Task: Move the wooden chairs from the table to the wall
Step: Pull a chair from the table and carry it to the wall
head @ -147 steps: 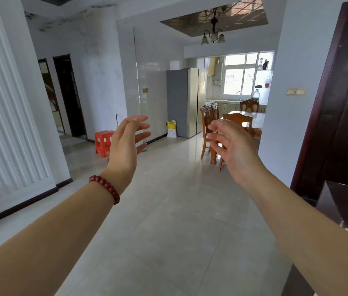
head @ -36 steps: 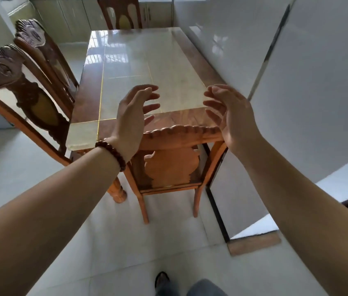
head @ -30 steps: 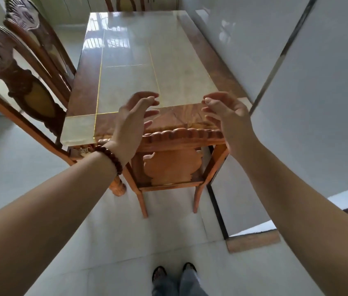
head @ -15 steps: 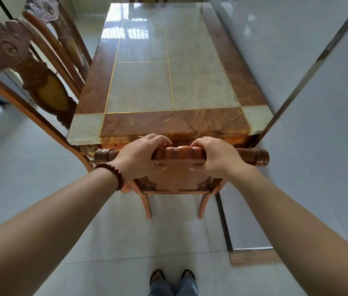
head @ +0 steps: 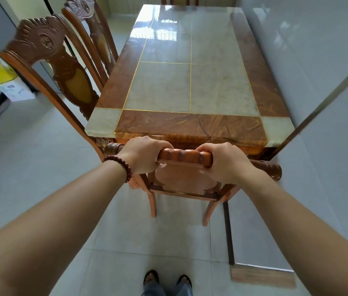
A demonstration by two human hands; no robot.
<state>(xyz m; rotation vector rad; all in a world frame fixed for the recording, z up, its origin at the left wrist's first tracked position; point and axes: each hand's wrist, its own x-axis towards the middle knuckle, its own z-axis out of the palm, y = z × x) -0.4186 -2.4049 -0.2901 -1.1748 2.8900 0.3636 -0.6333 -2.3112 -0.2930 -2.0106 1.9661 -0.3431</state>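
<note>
At the near short end of the table (head: 190,86), seen from the head camera, the chair (head: 183,180) is standing pushed in, its seat hidden under the tabletop and only its back and 2 rear legs showing. Both hands are gripping the chair's top rail: the left hand (head: 142,154) is clenching the rail left of its middle, the right hand (head: 225,163) is clenching it right of its middle, with a short carved stretch of rail bare between them. Gripping on both sides of the middle is probably giving balance, so the chair can come straight back from the table without twisting. The rail's long axis is running left to right, parallel to the table's near edge; the chair is facing the table, its back turned toward the person, and looking upright. 2 more chairs (head: 57,67) are standing along the table's left side, backs leaning away from it. A wall (head: 318,60) is running close along the table's right side, just beside the chair's right rail end. None of these 3 chairs looks moved away from the table yet.
</note>
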